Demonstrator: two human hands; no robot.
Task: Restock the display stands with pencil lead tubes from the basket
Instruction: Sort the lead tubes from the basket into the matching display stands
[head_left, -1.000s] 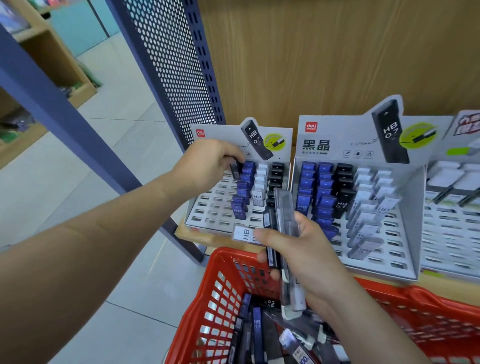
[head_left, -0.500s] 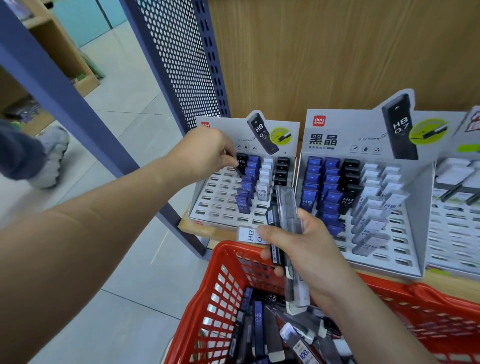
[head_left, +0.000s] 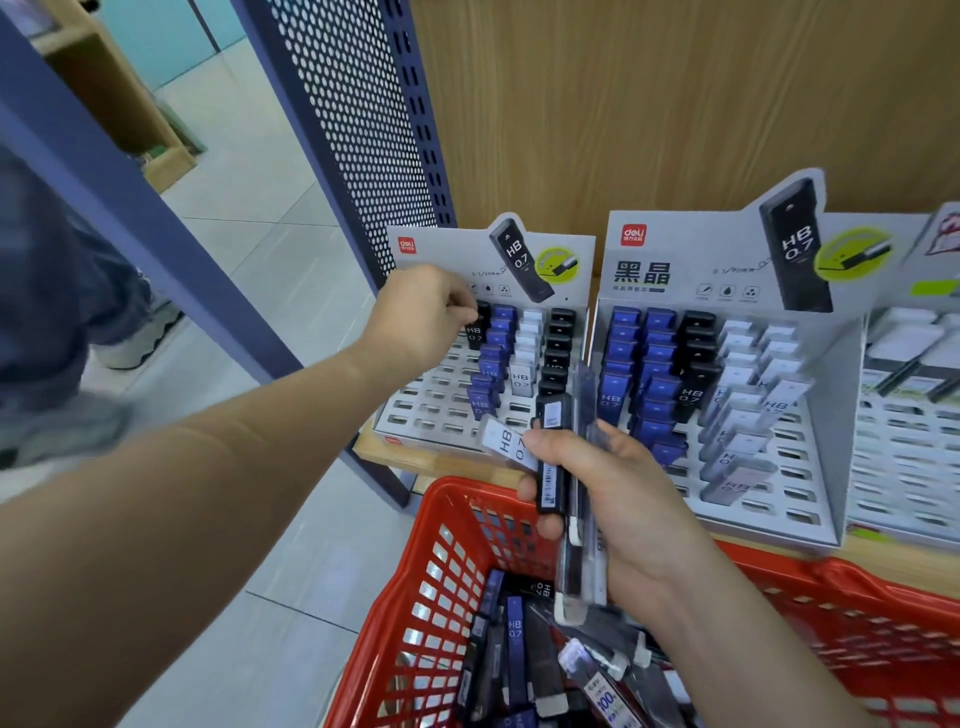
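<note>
My left hand (head_left: 423, 317) reaches to the top left of the left display stand (head_left: 415, 405) and pinches a black HB 0.7 lead tube (head_left: 477, 327) standing in the back row. My right hand (head_left: 613, 493) grips a bundle of lead tubes (head_left: 563, 467), black, clear and white, above the red basket (head_left: 447, 571). More tubes (head_left: 519, 654) lie loose in the basket. A second, wider display stand (head_left: 826, 467) to the right holds rows of blue, black and clear tubes.
A blue perforated metal panel (head_left: 358, 130) rises behind the left stand. Both stands sit on a wooden shelf (head_left: 441, 460) against a wooden wall. A third stand (head_left: 909, 441) is at the far right. A person's leg and shoe (head_left: 130, 338) stand on the tiled floor at left.
My left hand has stayed at the stand's top left with the black tube, now seated upright in the back row. A person's leg has come further into view at left. My right hand is unmoved.
</note>
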